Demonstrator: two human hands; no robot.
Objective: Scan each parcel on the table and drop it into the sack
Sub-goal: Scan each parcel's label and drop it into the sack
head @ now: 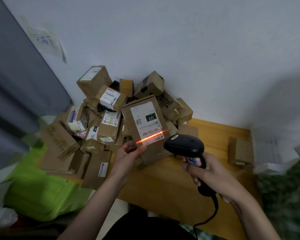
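Observation:
My left hand (128, 154) grips the near left corner of a brown cardboard parcel (145, 126) and tilts it up, white label facing me. A red scan line crosses the label's lower end and reaches my fingertips. My right hand (203, 173) grips the handle of a black barcode scanner (184, 144), whose head points at the label from the right. Its cable hangs down toward me. Behind the held parcel, a heap of several brown parcels (100, 111) is piled against the wall on the wooden table (180, 184). The sack is blurred; I cannot tell which thing it is.
A single small box (240, 150) stands at the table's right end. A bright green bag or bin (40, 187) lies low on the left beside the heap. Dark green fabric (287, 196) fills the right edge. The white wall closes off the back.

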